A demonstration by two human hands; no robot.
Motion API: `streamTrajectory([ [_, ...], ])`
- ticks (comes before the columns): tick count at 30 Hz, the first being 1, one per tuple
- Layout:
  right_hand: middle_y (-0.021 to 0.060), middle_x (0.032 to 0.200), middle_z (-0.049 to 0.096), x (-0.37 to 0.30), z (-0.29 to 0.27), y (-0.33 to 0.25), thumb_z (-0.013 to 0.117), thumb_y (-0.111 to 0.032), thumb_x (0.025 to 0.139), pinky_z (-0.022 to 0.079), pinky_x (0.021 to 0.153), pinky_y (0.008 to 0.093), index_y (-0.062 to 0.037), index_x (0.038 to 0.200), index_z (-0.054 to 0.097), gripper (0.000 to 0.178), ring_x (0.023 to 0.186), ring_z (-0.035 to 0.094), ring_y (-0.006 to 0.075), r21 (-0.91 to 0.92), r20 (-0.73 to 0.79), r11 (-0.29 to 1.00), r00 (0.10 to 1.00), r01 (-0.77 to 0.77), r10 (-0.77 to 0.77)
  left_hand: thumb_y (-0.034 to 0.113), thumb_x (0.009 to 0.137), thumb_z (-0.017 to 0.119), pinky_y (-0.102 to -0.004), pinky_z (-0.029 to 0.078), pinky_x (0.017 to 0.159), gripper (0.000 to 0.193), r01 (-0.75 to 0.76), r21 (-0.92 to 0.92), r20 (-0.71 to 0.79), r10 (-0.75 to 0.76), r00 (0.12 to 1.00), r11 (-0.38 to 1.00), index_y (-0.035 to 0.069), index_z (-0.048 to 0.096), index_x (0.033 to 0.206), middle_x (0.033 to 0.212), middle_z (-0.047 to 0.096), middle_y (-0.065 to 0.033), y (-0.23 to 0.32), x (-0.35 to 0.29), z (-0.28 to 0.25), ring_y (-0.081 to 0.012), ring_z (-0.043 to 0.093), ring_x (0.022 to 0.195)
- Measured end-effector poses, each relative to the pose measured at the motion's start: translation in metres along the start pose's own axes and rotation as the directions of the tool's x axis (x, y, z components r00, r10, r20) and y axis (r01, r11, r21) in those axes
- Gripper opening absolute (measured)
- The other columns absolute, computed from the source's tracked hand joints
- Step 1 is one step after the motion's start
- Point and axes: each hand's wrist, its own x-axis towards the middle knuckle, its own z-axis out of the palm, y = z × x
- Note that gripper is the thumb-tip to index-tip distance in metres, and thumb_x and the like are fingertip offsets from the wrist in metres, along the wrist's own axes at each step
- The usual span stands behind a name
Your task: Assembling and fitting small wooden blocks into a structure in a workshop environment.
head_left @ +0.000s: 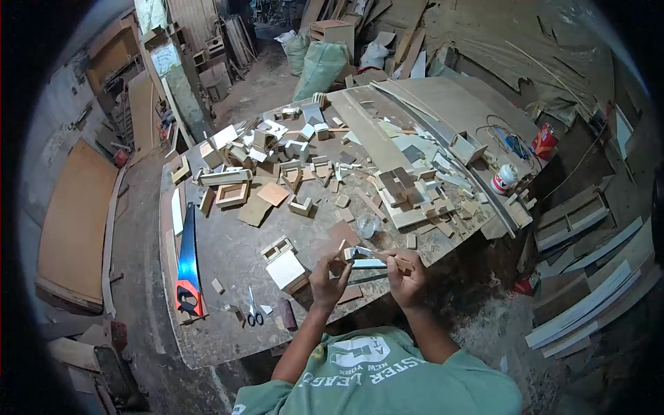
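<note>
Near the table's front edge, my left hand (pixel 328 282) is closed on a small wooden frame (pixel 369 263) with pale edges. My right hand (pixel 407 281) pinches a thin brown wooden strip (pixel 400 263) against the frame's right end. Whether the strip touches the frame, I cannot tell. Just beyond the hands stands a clear plastic cup (pixel 367 225). Left of my left hand sits a small box with a white top (pixel 285 270). Scissors (pixel 254 309) with dark handles and a dark brown cylinder (pixel 287 315) lie nearer the front edge.
A handsaw (pixel 187 266) with a blue blade lies along the table's left side. Small wooden boxes and offcuts (pixel 263 149) cover the far middle. Long boards (pixel 373 131) stretch toward the back right, near a white bottle (pixel 504 178) and a red can (pixel 544 141).
</note>
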Motion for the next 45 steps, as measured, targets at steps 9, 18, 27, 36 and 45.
streamTrajectory([
  [9, 0.0108, 0.093, 0.068, -0.005, 0.000, -0.005, 0.063, -0.003, 0.086, 0.052, 0.067, 0.0297, -0.0022, 0.096, 0.056, 0.012, 0.077, 0.065, 0.0197, 0.027, 0.008, 0.999, 1.000, -0.026, 0.026, 0.001, 0.072, 0.079, -0.0294, 0.051, 0.060, 0.038, -0.045, 0.049, 0.006, 0.045, 0.999, 0.998, 0.002, 0.061, 0.105, 0.079, 0.065, -0.0092, 0.012, 0.003, -0.004, -0.0188, 0.066, 0.067],
  [18, 0.0128, 0.091, 0.067, 0.001, -0.003, -0.029, 0.063, 0.000, 0.085, 0.053, 0.070, 0.0324, -0.0019, 0.095, 0.053, 0.014, 0.080, 0.066, 0.0212, -0.123, 0.128, 0.973, 0.975, 0.198, -0.182, 0.002, 0.072, 0.077, -0.0284, 0.052, 0.064, 0.037, 0.062, 0.013, 0.045, -0.063, 0.997, 0.998, 0.004, 0.062, 0.106, 0.081, 0.066, -0.0089, 0.010, -0.003, 0.000, -0.0183, 0.067, 0.070],
  [27, 0.0135, 0.095, 0.062, 0.024, -0.036, 0.021, 0.057, -0.002, 0.090, 0.059, 0.078, 0.0355, -0.0022, 0.097, 0.050, 0.010, 0.091, 0.064, 0.0217, 0.540, -0.021, 0.786, 0.928, -0.302, 0.371, -0.001, 0.082, 0.071, -0.0204, 0.049, 0.071, 0.042, 0.642, -0.510, 0.427, -0.479, 0.767, 0.572, -0.002, 0.058, 0.122, 0.088, 0.065, -0.0018, 0.001, -0.002, 0.004, -0.0077, 0.060, 0.079],
  [36, 0.0113, 0.086, 0.057, 0.012, -0.040, 0.051, 0.055, 0.003, 0.078, 0.054, 0.088, 0.0441, -0.0059, 0.087, 0.047, 0.015, 0.091, 0.061, 0.0271, 0.843, 0.184, 0.392, 0.883, -0.368, 0.432, -0.001, 0.084, 0.070, -0.0204, 0.049, 0.070, 0.042, 0.709, -0.440, 0.566, -0.442, 0.696, 0.551, -0.002, 0.057, 0.124, 0.094, 0.065, -0.0026, 0.004, 0.002, 0.008, -0.0079, 0.060, 0.081],
  [45, 0.0119, 0.083, 0.053, 0.006, -0.052, 0.058, 0.051, 0.004, 0.072, 0.047, 0.094, 0.0469, -0.0078, 0.083, 0.042, 0.019, 0.091, 0.058, 0.0282, 0.809, 0.203, 0.441, 0.889, -0.389, 0.411, 0.000, 0.084, 0.068, -0.0225, 0.050, 0.079, 0.042, 0.718, -0.482, 0.569, -0.445, 0.692, 0.501, -0.002, 0.056, 0.124, 0.100, 0.066, -0.0048, -0.001, 0.004, 0.009, -0.0103, 0.061, 0.092],
])
